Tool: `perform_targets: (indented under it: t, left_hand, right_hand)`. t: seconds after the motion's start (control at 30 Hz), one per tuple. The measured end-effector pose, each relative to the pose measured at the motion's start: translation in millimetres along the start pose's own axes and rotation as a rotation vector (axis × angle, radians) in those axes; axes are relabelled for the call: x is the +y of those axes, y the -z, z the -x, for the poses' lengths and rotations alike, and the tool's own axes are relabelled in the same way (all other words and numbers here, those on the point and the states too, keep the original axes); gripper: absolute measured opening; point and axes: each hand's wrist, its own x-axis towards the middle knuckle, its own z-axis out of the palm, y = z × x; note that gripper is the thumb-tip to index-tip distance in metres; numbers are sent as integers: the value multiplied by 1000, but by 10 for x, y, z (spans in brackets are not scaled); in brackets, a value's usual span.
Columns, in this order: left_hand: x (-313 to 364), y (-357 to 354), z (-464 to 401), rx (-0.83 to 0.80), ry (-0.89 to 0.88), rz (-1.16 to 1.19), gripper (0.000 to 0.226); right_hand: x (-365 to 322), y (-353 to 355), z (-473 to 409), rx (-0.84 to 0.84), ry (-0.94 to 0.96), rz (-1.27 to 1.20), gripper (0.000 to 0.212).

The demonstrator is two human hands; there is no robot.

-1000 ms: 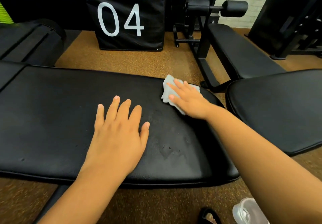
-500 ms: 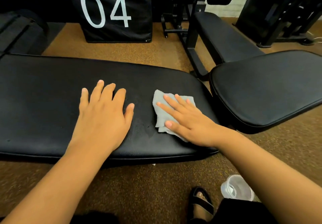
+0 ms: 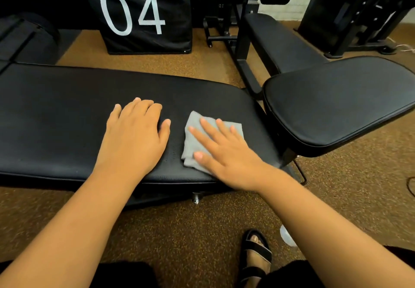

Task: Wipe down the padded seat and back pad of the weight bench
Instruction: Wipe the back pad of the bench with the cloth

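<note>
A long black padded vinyl back pad [image 3: 56, 119] stretches across in front of me, lying flat over the speckled brown rubber floor [image 3: 157, 231]. To its right, just beside its rounded end, sits the wider black padded seat [image 3: 336, 103], tilted slightly. Behind them stand a black block with a blue top band and a white "04" [image 3: 134, 14] and a second black bench with roller pads [image 3: 280, 38]. My left hand [image 3: 134, 137] rests palm down on the back pad, fingers relaxed and lightly bent at the tips, grasping nothing. My right hand [image 3: 226, 153] lies flat with fingers spread straight, pressing a folded grey cloth [image 3: 195, 135] onto the pad near its right end, close to the front edge. The two hands are near each other but apart. By my sandalled foot [image 3: 256, 254] a clear plastic cup [image 3: 286, 238] peeks out from behind my right forearm.
</note>
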Motion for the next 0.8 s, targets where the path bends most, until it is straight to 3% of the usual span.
perform_targets:
  t: [0.13, 0.4, 0.63, 0.8]
  left_hand:
    - [1, 2, 9, 28, -22, 1, 36]
    - [3, -3, 38, 101, -87, 42, 31]
    - [42, 29, 177, 199, -220, 113, 29]
    - [245, -49, 382, 169, -314, 132, 32]
  right_hand:
    - [-8, 33, 258, -32, 33, -96, 60]
    - [-168, 21, -378, -36, -68, -42, 56]
    - [-67, -207, 387, 159, 232, 177, 61]
    - [504, -305, 663, 263, 287, 295, 61]
